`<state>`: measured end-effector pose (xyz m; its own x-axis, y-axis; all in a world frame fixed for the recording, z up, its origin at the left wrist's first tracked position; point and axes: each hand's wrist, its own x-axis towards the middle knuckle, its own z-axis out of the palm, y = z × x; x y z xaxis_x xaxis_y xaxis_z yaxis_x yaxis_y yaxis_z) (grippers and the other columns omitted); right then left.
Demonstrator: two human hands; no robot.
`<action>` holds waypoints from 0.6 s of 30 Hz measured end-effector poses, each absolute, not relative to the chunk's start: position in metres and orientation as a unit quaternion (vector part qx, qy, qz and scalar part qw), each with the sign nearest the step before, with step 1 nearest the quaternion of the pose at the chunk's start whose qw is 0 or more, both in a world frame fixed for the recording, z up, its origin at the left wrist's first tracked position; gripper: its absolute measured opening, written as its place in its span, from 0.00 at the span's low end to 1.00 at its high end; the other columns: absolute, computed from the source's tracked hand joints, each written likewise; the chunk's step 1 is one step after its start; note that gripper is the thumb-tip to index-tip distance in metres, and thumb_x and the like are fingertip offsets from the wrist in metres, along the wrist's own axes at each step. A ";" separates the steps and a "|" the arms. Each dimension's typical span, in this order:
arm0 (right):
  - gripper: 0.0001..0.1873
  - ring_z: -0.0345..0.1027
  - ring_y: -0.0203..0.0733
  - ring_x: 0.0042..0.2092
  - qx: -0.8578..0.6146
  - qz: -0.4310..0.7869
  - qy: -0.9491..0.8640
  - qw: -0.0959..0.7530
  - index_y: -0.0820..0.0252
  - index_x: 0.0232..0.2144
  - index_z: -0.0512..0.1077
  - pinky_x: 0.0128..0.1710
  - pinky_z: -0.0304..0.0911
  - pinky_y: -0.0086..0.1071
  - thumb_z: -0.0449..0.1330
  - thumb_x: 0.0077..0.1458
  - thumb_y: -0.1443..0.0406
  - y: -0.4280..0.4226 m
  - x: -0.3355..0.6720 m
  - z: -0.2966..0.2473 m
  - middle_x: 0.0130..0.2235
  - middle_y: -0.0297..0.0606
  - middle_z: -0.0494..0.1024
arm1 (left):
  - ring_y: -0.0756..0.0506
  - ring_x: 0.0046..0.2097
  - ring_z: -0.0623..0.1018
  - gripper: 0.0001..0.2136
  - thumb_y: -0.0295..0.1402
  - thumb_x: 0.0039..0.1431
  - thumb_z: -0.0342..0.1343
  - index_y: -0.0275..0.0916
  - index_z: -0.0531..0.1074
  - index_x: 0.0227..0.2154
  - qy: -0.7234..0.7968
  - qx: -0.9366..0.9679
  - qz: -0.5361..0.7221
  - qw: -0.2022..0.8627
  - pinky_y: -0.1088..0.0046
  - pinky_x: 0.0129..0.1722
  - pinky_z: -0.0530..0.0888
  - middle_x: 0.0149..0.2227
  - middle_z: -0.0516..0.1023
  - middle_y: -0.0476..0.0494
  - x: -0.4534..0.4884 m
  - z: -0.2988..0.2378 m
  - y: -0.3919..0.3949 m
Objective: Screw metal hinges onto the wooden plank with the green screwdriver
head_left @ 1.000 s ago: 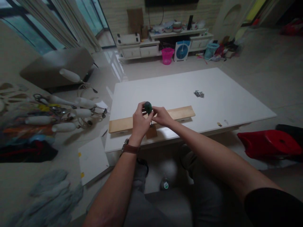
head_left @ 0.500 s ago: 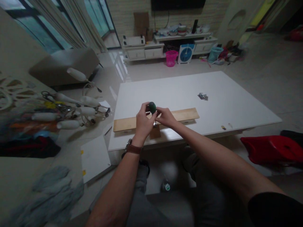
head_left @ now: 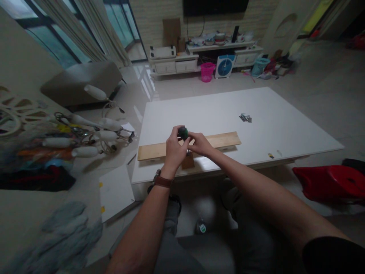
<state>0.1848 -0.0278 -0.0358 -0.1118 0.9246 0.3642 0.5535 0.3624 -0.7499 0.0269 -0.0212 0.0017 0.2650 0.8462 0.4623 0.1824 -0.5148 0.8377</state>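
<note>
Plank [head_left: 152, 151] of pale wood lies along the near side of the white tabletop [head_left: 279, 114], its long axis running left to right and passing beneath both hands. Left hand [head_left: 176, 146] curls around the green-and-black handle [head_left: 183, 133], nearer to it than the other; the handle's axis appears close to upright, thus crosswise to the plank. Brown block [head_left: 188, 163] lies on the near side, below the grip. Right hand [head_left: 201, 144], its fingertips drawn narrow, sits just right of the handle; what it pinches cannot be told. Metal pieces [head_left: 245, 118] lie far right, well apart.
</note>
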 end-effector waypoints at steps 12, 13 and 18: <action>0.12 0.81 0.43 0.37 -0.537 0.233 -0.701 0.408 0.59 0.39 0.78 0.41 0.68 0.32 0.63 0.52 0.75 -0.028 0.189 -0.034 0.34 0.36 0.85 | 0.43 0.54 0.82 0.22 0.21 0.60 0.61 0.46 0.69 0.55 0.345 0.717 0.500 0.342 0.60 0.52 0.84 0.53 0.80 0.42 0.033 0.001 -0.022; 0.13 0.81 0.43 0.37 -0.535 0.238 -0.700 0.409 0.60 0.39 0.79 0.41 0.68 0.32 0.63 0.52 0.76 -0.028 0.189 -0.034 0.34 0.37 0.85 | 0.43 0.54 0.82 0.22 0.21 0.61 0.60 0.46 0.69 0.56 0.343 0.716 0.501 0.344 0.60 0.52 0.84 0.53 0.81 0.42 0.033 0.001 -0.021; 0.14 0.80 0.43 0.37 -0.529 0.236 -0.704 0.411 0.60 0.40 0.79 0.41 0.68 0.32 0.64 0.50 0.76 -0.028 0.189 -0.035 0.34 0.36 0.85 | 0.43 0.51 0.82 0.21 0.22 0.60 0.63 0.45 0.70 0.53 0.357 0.716 0.503 0.328 0.62 0.48 0.84 0.50 0.80 0.43 0.035 0.000 -0.020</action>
<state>0.1888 -0.0280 -0.0347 -0.1021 0.9387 0.3292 0.5510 0.3289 -0.7669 0.0352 -0.0202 -0.0003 0.2390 0.8408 0.4858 0.1815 -0.5301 0.8283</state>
